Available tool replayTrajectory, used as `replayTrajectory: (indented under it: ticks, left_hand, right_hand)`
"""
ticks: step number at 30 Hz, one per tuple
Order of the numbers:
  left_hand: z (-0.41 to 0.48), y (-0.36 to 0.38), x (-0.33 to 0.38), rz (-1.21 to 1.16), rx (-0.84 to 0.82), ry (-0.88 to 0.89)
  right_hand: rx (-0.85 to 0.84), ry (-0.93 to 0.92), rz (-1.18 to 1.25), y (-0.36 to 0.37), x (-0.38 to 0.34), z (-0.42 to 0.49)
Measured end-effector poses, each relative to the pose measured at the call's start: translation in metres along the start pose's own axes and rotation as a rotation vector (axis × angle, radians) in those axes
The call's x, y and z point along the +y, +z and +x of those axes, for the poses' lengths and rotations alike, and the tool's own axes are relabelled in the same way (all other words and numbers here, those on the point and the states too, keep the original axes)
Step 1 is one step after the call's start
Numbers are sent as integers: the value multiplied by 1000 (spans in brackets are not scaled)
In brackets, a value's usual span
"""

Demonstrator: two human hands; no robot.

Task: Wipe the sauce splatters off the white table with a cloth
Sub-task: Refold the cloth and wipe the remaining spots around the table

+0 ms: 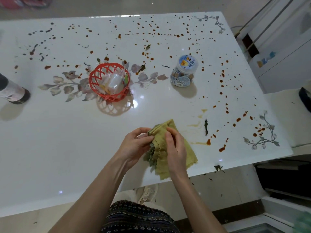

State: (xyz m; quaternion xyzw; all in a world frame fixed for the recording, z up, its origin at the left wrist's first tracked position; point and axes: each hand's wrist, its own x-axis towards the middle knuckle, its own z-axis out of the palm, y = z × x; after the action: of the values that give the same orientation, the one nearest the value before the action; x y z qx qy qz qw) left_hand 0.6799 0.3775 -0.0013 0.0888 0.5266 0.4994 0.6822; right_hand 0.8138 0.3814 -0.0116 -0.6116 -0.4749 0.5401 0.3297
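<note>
Both hands hold a crumpled yellow-green cloth (159, 153) just above the near edge of the glossy white bench (67, 140), right of centre. The left hand (134, 145) has its grip pinched on the cloth's bunched upper edge. The right hand (175, 148) lies over the cloth with fingers curled, its grip seemingly closed on a fold, though the fingertips are partly hidden. Reddish-brown sauce splatters (222, 148) dot the far half and right side of the bench, the nearest just right of the cloth, beside pale smeared streaks (195, 125). Further back stand a red plastic lattice basket (116, 98) holding small packets and a clear jar with a blue label (184, 71); a dark bottle (16, 95) sits at the left edge
</note>
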Motion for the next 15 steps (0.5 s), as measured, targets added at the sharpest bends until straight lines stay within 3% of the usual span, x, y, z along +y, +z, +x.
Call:
replayTrajectory:
  ticks: [5,10,15]
  left_hand:
    - [0,3,3,-83,-54,-46]
    - [1,6,1,-60,37,-50]
    - [-2,17,0,78,8,18]
  right_hand:
    - [-67,14,85,4,-4,1]
    - [-127,-4,96,8,2,-3]
    - [-187,134,417,3,-2,2]
